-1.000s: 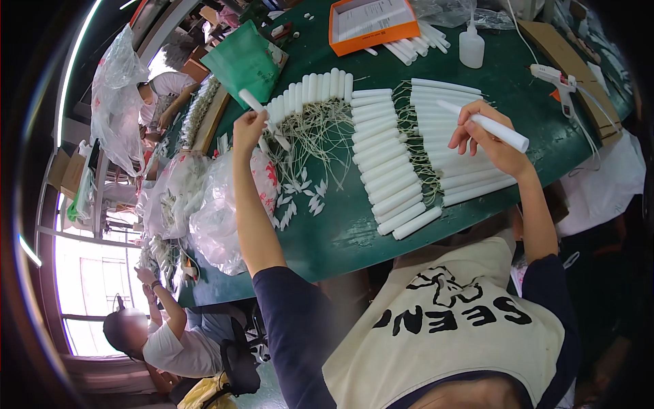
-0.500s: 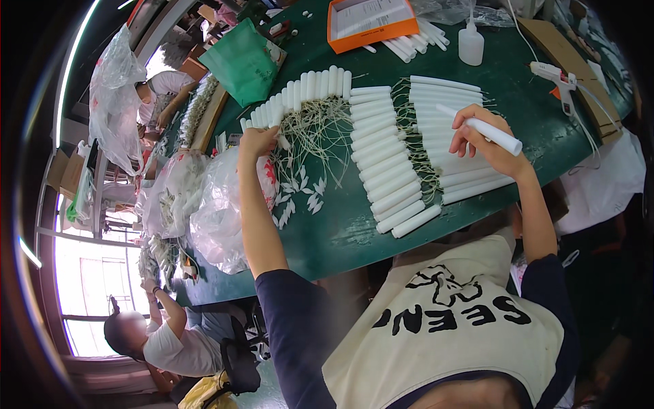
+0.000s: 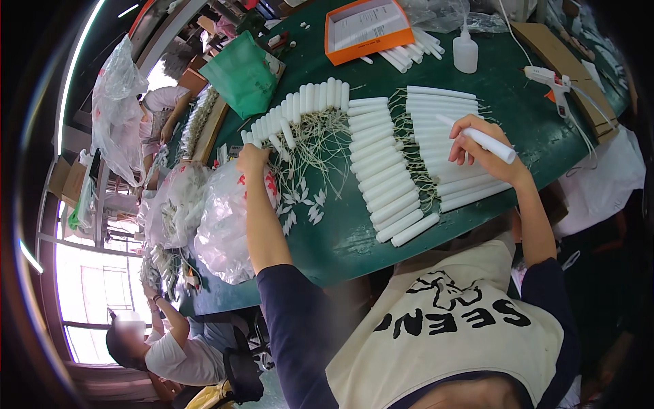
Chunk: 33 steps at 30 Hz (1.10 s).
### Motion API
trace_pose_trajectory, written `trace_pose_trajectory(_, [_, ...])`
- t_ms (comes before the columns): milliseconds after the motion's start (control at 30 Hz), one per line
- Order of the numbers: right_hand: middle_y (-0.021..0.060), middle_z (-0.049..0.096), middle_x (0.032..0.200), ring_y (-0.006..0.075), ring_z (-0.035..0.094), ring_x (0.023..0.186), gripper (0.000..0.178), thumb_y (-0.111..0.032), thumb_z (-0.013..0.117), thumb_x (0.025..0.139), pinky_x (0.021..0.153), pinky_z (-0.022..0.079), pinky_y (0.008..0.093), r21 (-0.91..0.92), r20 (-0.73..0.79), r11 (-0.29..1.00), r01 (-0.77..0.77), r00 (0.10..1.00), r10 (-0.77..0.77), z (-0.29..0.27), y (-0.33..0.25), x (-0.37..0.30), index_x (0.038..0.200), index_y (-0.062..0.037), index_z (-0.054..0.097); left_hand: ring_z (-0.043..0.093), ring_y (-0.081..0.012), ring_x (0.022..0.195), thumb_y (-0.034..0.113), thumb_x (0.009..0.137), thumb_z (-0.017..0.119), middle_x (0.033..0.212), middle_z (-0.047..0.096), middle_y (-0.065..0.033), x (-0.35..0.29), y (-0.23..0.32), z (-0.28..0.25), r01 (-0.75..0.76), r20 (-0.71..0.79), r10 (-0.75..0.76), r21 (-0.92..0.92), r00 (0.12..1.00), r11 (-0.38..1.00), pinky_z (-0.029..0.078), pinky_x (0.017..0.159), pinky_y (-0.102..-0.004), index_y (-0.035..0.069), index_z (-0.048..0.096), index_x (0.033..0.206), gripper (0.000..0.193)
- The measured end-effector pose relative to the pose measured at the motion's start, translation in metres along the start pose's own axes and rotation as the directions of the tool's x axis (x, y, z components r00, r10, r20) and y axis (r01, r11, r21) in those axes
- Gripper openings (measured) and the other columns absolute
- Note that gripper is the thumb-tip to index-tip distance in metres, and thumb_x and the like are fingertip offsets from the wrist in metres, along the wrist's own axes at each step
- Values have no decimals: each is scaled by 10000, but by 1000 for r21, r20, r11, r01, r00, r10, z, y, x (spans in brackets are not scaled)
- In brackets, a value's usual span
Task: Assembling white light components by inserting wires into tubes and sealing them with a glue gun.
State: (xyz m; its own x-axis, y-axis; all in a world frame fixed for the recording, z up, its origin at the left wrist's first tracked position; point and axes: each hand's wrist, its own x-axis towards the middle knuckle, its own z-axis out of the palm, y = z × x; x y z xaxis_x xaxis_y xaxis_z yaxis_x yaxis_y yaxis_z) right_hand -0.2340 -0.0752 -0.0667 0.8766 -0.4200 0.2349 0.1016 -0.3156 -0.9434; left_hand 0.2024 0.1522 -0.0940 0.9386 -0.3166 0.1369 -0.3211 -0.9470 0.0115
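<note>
Head view: right hand (image 3: 482, 142) with a white tube (image 3: 497, 147), left hand (image 3: 253, 158) at an arc of short tubes (image 3: 310, 95)

Right fingers curl closed around the tube, holding it slanted over the long tubes (image 3: 441, 110) laid side by side on the green table (image 3: 340, 255). Left fingers are drawn together at the arc's left end; whether they grip anything cannot be told. Thin wires (image 3: 323, 140) trail from the arc; a clear plastic bag (image 3: 219, 228) lies nearby.

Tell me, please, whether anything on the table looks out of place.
Two short tubes lie askew among the wires near the left hand, out of line with the curved row behind them.
</note>
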Motion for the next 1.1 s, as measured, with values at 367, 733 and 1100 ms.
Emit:
trace_pose_trajectory(367, [32,570,665,76,495,551,133,-122,529,902,508,422,204,-12,-25,1000,-19,1000,19,5,-4,-1,948,-29,613,652,-367,807,297,743,646,832,671,-186,-55,39,-113,-89,-558,-6,-144,830,986,512,733,-439,13,658,806,291])
trace_pose_trajectory(733, [126,531,1145,154,514,973,263,-121,537,894,894,416,321,-105,-132,954,281,947,-293,-2,-4,6,662,-13,479,634,-123,830,77,772,733,925,681,-114,-134,99,-168,-388,-314,438,-918,842,88,499,744,-239,-25,627,952,232])
trace_pose_trajectory(1100, [108,498,1288,206,489,1163,357,-295,573,906,978,418,371,-53,-28,944,325,945,-326,8,-20,15,1149,-34,552,638,-117,808,82,738,753,875,665,-85,-151,136,-177,-586,-436,598,-808,672,69,527,719,-242,1,596,1023,336])
